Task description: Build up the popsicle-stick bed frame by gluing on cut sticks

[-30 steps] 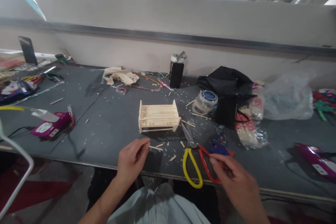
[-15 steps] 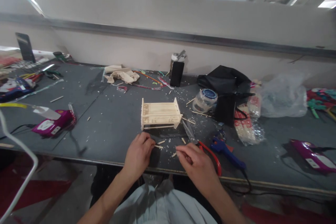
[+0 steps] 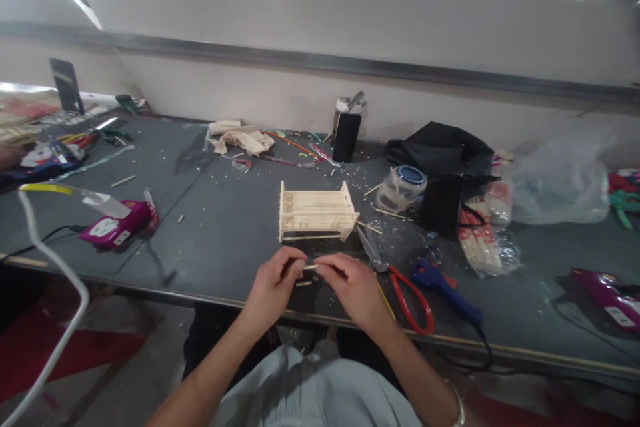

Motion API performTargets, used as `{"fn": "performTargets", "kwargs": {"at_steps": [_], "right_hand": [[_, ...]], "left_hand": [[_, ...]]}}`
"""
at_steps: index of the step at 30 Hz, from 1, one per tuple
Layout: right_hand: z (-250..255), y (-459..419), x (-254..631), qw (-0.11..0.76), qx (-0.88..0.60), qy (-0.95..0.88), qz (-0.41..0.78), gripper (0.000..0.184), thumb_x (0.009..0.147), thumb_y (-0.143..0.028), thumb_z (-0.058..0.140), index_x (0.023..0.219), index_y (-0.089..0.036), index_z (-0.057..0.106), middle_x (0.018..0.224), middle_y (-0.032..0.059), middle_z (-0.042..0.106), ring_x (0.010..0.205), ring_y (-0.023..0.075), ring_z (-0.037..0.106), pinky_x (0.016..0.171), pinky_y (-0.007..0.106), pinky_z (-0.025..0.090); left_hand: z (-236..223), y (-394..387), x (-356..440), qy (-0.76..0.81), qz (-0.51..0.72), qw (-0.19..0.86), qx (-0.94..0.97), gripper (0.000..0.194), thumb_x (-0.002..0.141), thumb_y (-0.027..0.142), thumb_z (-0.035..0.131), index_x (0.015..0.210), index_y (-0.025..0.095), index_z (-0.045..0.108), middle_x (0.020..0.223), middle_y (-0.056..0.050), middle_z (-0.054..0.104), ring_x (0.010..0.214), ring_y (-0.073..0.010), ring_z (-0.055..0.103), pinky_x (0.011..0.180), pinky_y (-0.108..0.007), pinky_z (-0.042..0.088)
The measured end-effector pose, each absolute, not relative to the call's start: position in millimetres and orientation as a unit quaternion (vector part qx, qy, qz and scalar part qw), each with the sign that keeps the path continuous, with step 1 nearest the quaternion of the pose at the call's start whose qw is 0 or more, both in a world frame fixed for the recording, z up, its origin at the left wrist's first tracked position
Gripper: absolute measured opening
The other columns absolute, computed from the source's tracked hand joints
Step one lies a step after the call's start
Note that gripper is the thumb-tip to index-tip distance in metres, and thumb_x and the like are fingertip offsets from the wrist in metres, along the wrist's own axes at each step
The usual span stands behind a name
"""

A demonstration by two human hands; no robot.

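Between my left hand (image 3: 278, 279) and my right hand (image 3: 350, 283) is a short, pale wooden stick (image 3: 311, 267), pinched at both ends by the fingertips. Just beyond the hands stands a small model bed (image 3: 317, 213) built of thin wooden sticks, with upright end frames. Another short stick piece (image 3: 303, 283) lies on the table below the held one. Red-handled scissors (image 3: 410, 299) lie beside my right hand, blades pointing away toward the model.
A blue glue gun (image 3: 446, 288) lies right of the scissors. Behind it are a plastic jar (image 3: 401, 189), a black bag (image 3: 440, 147) and packaged sticks (image 3: 483, 240). A phone (image 3: 347, 137) leans at the back. Purple power strips (image 3: 120, 225) sit left and right; scraps litter the dark table (image 3: 225, 213).
My hands have come together, and both now hold a short stick between them. Earlier they were apart over the scraps. The whole view has shifted slightly, moving the scene rightward.
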State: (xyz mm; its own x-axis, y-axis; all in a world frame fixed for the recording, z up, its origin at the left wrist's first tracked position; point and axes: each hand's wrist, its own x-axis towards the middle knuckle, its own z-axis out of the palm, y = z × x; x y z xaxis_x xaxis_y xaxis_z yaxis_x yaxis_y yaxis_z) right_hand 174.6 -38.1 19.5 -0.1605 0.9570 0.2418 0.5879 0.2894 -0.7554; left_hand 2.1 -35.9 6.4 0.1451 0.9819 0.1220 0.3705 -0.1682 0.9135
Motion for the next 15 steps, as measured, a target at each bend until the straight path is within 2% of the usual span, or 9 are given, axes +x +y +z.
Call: {"fn": "performTargets", "kwargs": {"at_steps": [5, 10, 15], "right_hand": [[22.3, -31.8, 190.2, 0.383, -0.569, -0.682, 0.253, 0.015, 0.086, -0.025, 0.055, 0.08, -0.021, 0.069, 0.079, 0.0006, 0.071, 0.074, 0.0154, 0.064, 0.069, 0.025, 0.048], [16.6, -32.7, 188.9, 0.366, -0.541, -0.718, 0.238, 0.019, 0.087, -0.02, 0.055, 0.1, -0.024, 0.068, 0.093, 0.0005, 0.069, 0.081, 0.0139, 0.063, 0.074, 0.024, 0.048], [12.0, -31.7, 192.1, 0.312, -0.542, -0.756, 0.193, 0.017, 0.089, -0.026, 0.054, 0.09, -0.024, 0.071, 0.085, 0.0013, 0.069, 0.083, 0.0161, 0.064, 0.076, 0.026, 0.047]], "left_hand": [[3.6, -31.7, -1.5, 0.529, 0.43, 0.434, 0.589, 0.022, 0.086, 0.034, 0.052, 0.096, 0.018, 0.063, 0.068, 0.002, 0.06, 0.061, -0.0115, 0.054, 0.058, -0.021, 0.042], [2.2, -29.4, 9.0, 0.532, 0.435, 0.391, 0.613, 0.018, 0.085, 0.031, 0.055, 0.09, 0.018, 0.066, 0.066, 0.002, 0.063, 0.063, -0.0123, 0.059, 0.062, -0.022, 0.045], [2.8, -26.6, 12.9, 0.476, 0.418, 0.36, 0.685, 0.018, 0.086, 0.028, 0.055, 0.091, 0.019, 0.069, 0.085, -0.003, 0.07, 0.079, -0.0147, 0.063, 0.075, -0.025, 0.048]]}}
